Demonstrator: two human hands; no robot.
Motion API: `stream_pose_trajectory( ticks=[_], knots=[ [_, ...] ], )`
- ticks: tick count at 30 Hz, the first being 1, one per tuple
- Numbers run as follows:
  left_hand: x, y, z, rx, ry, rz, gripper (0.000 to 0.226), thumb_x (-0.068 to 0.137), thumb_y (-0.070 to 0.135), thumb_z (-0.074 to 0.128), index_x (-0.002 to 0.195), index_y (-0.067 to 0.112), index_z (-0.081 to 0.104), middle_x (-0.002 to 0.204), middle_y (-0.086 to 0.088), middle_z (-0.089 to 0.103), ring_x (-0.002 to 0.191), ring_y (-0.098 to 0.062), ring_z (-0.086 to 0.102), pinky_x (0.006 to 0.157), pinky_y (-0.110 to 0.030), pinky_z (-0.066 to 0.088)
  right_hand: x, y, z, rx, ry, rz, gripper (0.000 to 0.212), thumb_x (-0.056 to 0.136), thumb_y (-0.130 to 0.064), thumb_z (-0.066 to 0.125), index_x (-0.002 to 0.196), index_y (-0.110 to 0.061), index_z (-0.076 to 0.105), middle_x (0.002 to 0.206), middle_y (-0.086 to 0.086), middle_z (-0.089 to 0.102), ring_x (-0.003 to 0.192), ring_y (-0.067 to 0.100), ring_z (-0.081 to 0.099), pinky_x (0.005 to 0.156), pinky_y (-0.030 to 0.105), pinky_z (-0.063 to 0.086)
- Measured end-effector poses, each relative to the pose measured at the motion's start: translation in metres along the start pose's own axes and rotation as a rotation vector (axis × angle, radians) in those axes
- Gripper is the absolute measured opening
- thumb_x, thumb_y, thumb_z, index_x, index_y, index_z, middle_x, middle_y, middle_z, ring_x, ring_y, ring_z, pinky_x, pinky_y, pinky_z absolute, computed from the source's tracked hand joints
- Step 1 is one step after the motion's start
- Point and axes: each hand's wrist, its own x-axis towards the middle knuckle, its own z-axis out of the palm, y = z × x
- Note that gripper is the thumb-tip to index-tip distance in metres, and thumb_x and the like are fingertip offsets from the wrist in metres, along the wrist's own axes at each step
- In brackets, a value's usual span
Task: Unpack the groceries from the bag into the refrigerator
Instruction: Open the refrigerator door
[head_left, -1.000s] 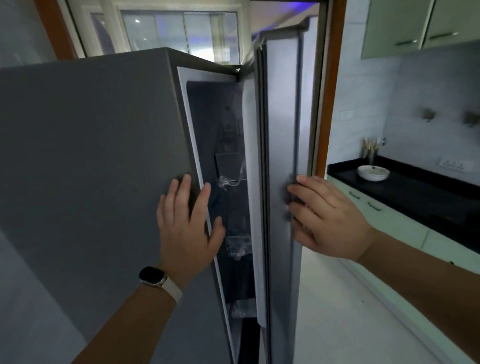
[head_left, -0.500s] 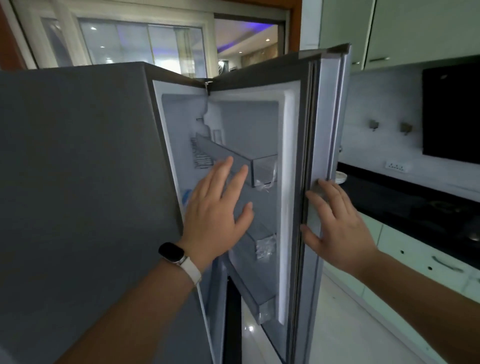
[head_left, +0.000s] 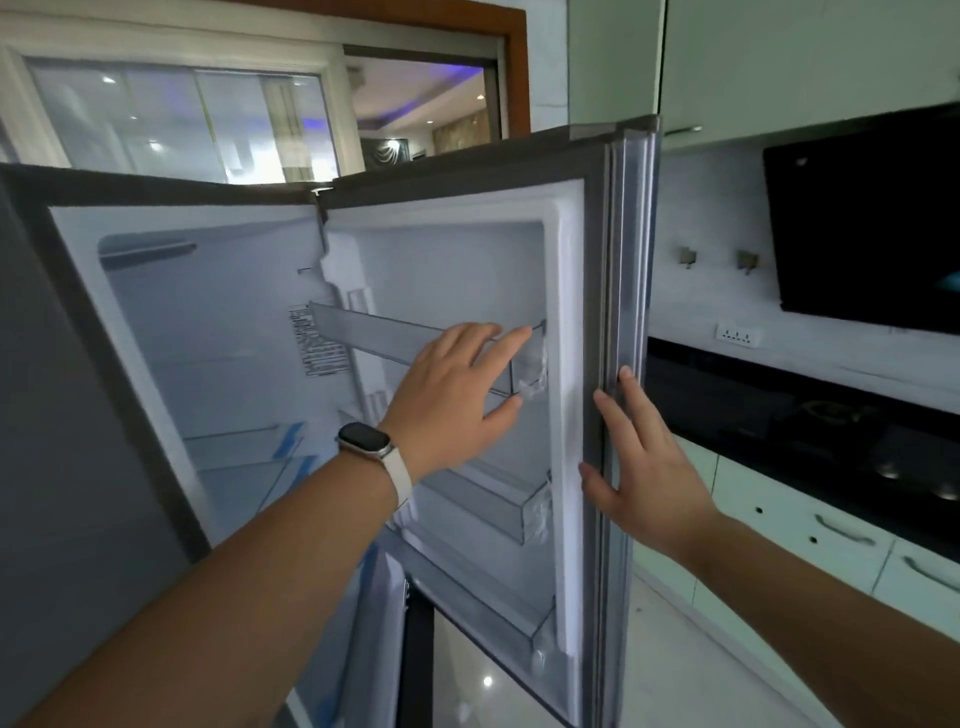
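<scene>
Presses the right grip (head_left: 649, 467) flat on the fridge door (head_left: 457, 270) edge, left grip (head_left: 452, 400) flat too, just before the shelf (head_left: 374, 332).

Pale drawers (head_left: 810, 525) sit under a black countertop (head_left: 753, 410), with 2 hooks (head_left: 688, 256) on the white wall (head_left: 711, 296) above.

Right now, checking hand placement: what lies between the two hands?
In the head view, the refrigerator door's white gasket separates the left hand from the right hand.
</scene>
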Motion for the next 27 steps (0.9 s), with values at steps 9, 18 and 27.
stream_pose_trajectory(
  ticks=[9, 18, 27],
  knots=[
    [0.053, 0.027, 0.057, -0.005, 0.093, -0.036, 0.066, 0.089, 0.035, 0.059, 0.148, 0.018, 0.035, 0.142, -0.009, 0.052, 0.131, -0.030, 0.047, 0.107, -0.048, 0.040, 0.025, 0.079, 0.027, -0.022, 0.030, 0.060, 0.084, 0.081, -0.029, 0.074, 0.149, -0.007, 0.031, 0.158, 0.019, 0.021, 0.139, 0.039, 0.035, 0.107, 0.048, 0.039],
    [0.103, 0.029, 0.104, 0.083, 0.069, -0.098, 0.068, 0.089, 0.037, 0.057, 0.151, 0.019, 0.035, 0.150, -0.009, 0.046, 0.138, -0.028, 0.041, 0.113, -0.046, 0.033, 0.033, 0.141, 0.059, 0.012, -0.006, -0.107, 0.066, 0.085, -0.040, 0.056, 0.143, -0.012, 0.041, 0.150, 0.015, 0.038, 0.135, 0.031, 0.040, 0.107, 0.043, 0.039],
    [0.128, 0.000, 0.137, 0.175, 0.036, -0.133, 0.067, 0.091, 0.034, 0.056, 0.153, 0.021, 0.035, 0.154, -0.011, 0.042, 0.143, -0.031, 0.036, 0.113, -0.050, 0.034, 0.033, 0.186, 0.111, 0.046, -0.205, -0.174, 0.065, 0.088, -0.045, 0.049, 0.146, -0.018, 0.038, 0.153, 0.009, 0.039, 0.140, 0.027, 0.039, 0.104, 0.044, 0.046]
  ],
)
